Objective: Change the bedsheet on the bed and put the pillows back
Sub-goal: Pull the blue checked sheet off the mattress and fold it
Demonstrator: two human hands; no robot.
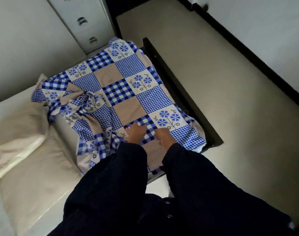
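Note:
A blue, white and tan patchwork bedsheet with flower squares lies over the far part of the bed, flat on the right and bunched in folds on the left. My left hand and my right hand rest side by side on the sheet near its front edge, fingers curled down on the cloth; whether they pinch it I cannot tell. Both arms wear dark sleeves. A cream pillow lies on the bare white mattress at the left.
A dark wooden bed frame runs along the sheet's right side. Beyond it is beige floor with a dark skirting line. A white drawer unit with metal handles stands at the bed's far end.

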